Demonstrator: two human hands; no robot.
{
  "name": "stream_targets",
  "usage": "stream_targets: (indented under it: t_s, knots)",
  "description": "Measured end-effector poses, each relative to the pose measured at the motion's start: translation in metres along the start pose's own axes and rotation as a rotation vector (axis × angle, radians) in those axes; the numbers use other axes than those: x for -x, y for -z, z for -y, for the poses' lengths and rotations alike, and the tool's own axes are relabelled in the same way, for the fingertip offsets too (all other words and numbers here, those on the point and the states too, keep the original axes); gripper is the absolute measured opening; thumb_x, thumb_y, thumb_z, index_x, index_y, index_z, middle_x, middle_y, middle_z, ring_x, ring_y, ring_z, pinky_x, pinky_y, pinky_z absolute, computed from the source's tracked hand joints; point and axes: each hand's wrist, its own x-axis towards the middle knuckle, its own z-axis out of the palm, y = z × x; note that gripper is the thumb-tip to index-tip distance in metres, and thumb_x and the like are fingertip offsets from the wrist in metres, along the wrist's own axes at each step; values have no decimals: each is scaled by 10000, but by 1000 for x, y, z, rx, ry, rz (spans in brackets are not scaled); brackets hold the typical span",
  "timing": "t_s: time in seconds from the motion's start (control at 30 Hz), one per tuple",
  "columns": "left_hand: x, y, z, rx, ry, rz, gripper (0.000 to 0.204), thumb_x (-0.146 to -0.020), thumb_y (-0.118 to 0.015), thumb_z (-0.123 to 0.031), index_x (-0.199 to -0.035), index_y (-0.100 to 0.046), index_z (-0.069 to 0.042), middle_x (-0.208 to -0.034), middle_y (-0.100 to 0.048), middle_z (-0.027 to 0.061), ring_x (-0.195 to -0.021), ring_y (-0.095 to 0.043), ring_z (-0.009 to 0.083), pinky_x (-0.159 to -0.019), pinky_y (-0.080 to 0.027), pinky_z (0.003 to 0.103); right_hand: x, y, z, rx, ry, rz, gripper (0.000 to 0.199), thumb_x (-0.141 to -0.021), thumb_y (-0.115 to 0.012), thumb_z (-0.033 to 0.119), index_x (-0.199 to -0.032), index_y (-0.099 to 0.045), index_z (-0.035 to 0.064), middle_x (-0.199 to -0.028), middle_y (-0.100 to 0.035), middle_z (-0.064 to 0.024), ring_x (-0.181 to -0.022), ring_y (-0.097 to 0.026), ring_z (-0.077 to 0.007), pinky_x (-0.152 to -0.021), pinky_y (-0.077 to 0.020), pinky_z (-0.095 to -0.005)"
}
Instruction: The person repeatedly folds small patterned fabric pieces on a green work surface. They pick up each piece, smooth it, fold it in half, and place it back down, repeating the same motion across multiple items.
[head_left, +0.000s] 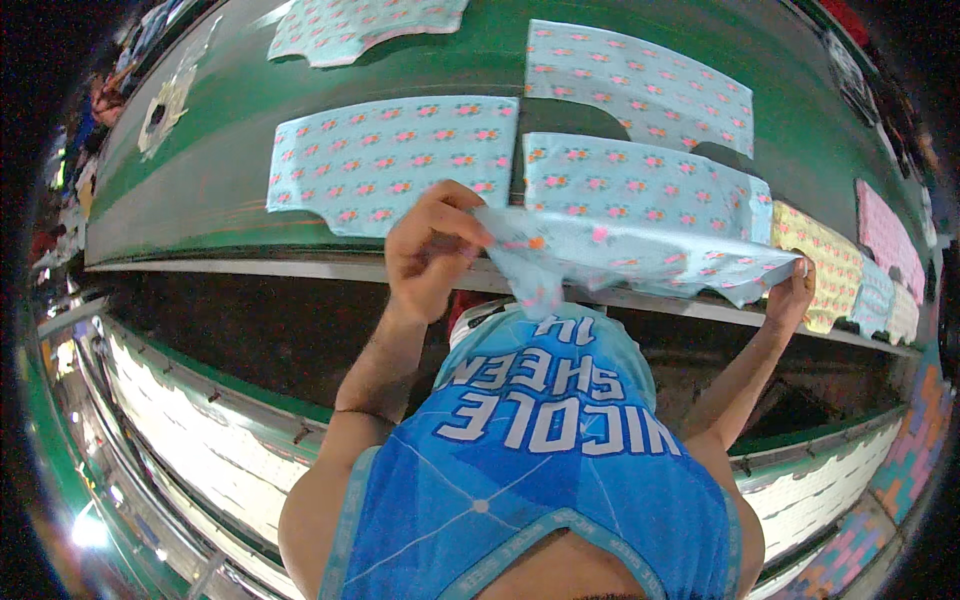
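A light blue fabric piece (640, 250) with a pink and orange flower print stretches between my two hands over the table's near edge. Its lower edge hangs loose and looks slightly blurred. My left hand (432, 250) pinches its left corner between thumb and fingers. At the other end my right hand (793, 292) grips the right corner. Just behind the held cloth lies a matching flat fabric panel (645, 180), partly covered by it. Another blue floral panel (390, 155) rests flat beyond my left hand.
The long green table (215, 190) has a pale rail (230, 266) along its near edge. More blue floral panels (640, 80) lie farther back. To the right are a yellow floral piece (822, 270) and a pink one (890, 235). A worn, pale-edged hole or patch (160, 112) shows at left.
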Motion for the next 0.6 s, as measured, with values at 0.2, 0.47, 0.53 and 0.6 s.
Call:
stream_targets:
  t_s: [0.2, 0.47, 0.53, 0.6]
  knots:
    - [15, 103, -6, 86, -87, -475, 304, -845, -588, 72, -1139, -644, 15, -1176, -633, 160, -1043, -596, 224, -965, -454, 327, -13, -152, 13, 21, 56, 93, 371, -1061, -688, 243, -1305, -654, -35, -1150, -739, -107, -1047, -704, -200, -932, -572, -351]
    - [44, 248, -39, 22, -196, -653, 195, -961, -645, 68, -1142, -624, 0, -1158, -657, 131, -1056, -658, 199, -960, -531, 337, 33, -272, -21, -367, -154, 358, 310, -1029, -648, 106, -1334, -606, 75, -1352, -664, -201, -1189, -695, -320, -960, -613, -483]
    - [49, 274, -47, -74, -224, -701, 173, -977, -678, 56, -1122, -620, -18, -1139, -660, 104, -1021, -664, 166, -922, -542, 300, 55, -280, -34, -461, -194, 410, 325, -960, -726, 84, -1260, -601, 103, -1339, -645, -190, -1198, -672, -334, -966, -605, -523]
    - [50, 302, -46, -214, -185, -802, 165, -983, -706, 35, -1102, -616, -35, -1120, -658, 80, -1010, -659, 143, -909, -536, 271, 66, -286, -47, -505, -204, 561, 247, -908, -741, 55, -1130, -635, 78, -1356, -613, -211, -1219, -641, -349, -1014, -559, -512]
